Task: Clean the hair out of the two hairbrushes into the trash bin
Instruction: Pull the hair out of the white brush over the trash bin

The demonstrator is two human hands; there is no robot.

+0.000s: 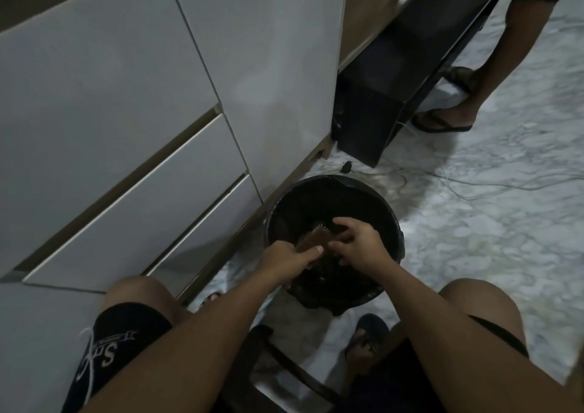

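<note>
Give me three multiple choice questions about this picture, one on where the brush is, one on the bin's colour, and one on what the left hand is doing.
1. Where is the brush?
A. over the bin
B. on the floor
C. in a drawer

2. What colour is the bin?
A. white
B. black
C. red

3. What is the left hand doing?
A. hanging idle
B. resting on a knee
C. holding the brush

Answers:
1 A, the brush sits above the bin's mouth.
2 B, its rim and liner look black.
3 C, its fingers wrap the brush while the right hand works at the bristles.
</note>
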